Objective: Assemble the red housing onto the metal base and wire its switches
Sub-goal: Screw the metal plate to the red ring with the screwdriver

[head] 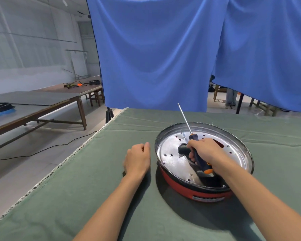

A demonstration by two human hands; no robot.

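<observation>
The red housing (196,190) lies on the green cloth with the round metal base (170,150) set into it, its perforated plate facing up. My right hand (203,150) grips a screwdriver (198,153) by its dark blue and orange handle, over the middle of the plate. Its shaft points up and away from me. A dark opening at the plate's centre is partly hidden by that hand. My left hand (137,157) rests on the cloth just left of the housing with its fingers curled; whether it holds anything is hidden.
A small screw (142,138) lies on the green cloth (76,197) beyond my left hand. The table edge runs diagonally at the left. A blue curtain (163,49) hangs behind the table. Wooden tables with cables stand at the far left.
</observation>
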